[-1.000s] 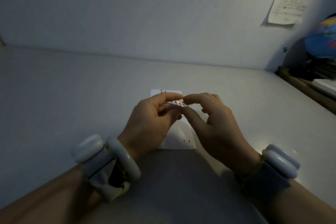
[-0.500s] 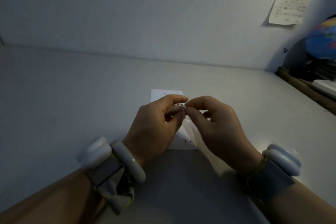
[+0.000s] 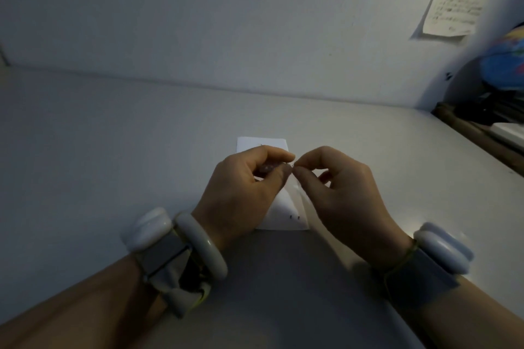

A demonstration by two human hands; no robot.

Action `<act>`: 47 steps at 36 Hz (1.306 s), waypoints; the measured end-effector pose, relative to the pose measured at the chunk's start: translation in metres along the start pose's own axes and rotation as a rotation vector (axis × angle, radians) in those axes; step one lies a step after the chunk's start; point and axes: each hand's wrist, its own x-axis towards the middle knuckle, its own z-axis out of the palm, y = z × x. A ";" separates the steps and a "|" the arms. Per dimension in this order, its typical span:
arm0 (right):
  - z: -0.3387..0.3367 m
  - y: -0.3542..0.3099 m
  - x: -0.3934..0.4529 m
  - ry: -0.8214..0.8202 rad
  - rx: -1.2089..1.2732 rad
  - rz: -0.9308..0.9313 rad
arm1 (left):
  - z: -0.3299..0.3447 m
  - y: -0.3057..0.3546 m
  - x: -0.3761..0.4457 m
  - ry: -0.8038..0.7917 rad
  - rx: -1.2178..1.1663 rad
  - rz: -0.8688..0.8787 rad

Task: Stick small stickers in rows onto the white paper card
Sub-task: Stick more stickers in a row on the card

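Note:
A white paper card (image 3: 283,207) lies flat on the grey desk, mostly covered by my hands; two tiny dark stickers (image 3: 294,217) show near its front edge. Above the card my left hand (image 3: 243,193) pinches a small sticker sheet (image 3: 268,168) between thumb and forefinger. Just right of it, my right hand (image 3: 337,190) has thumb and forefinger pinched together at the sheet's edge (image 3: 295,168); whatever sits between them is too small to make out. The card's far edge (image 3: 261,142) peeks out beyond my fingers.
The grey desk (image 3: 113,164) runs back to a pale wall. A handwritten note (image 3: 450,10) hangs on the wall at right. A blue globe (image 3: 504,65) and dark clutter on a wooden shelf (image 3: 482,133) stand at the far right.
Both hands have lowered a little and drawn toward me over the card. The right thumb and forefinger have tightened into a pinch at the sheet's edge.

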 end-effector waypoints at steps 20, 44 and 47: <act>-0.001 -0.001 0.003 -0.035 0.033 0.096 | -0.004 0.002 0.004 0.040 -0.274 -0.191; -0.006 0.005 0.004 -0.573 0.047 0.232 | -0.015 -0.008 0.007 -0.256 0.442 -0.175; -0.006 0.006 0.005 -0.573 0.022 0.225 | -0.015 -0.008 0.007 -0.264 0.443 -0.176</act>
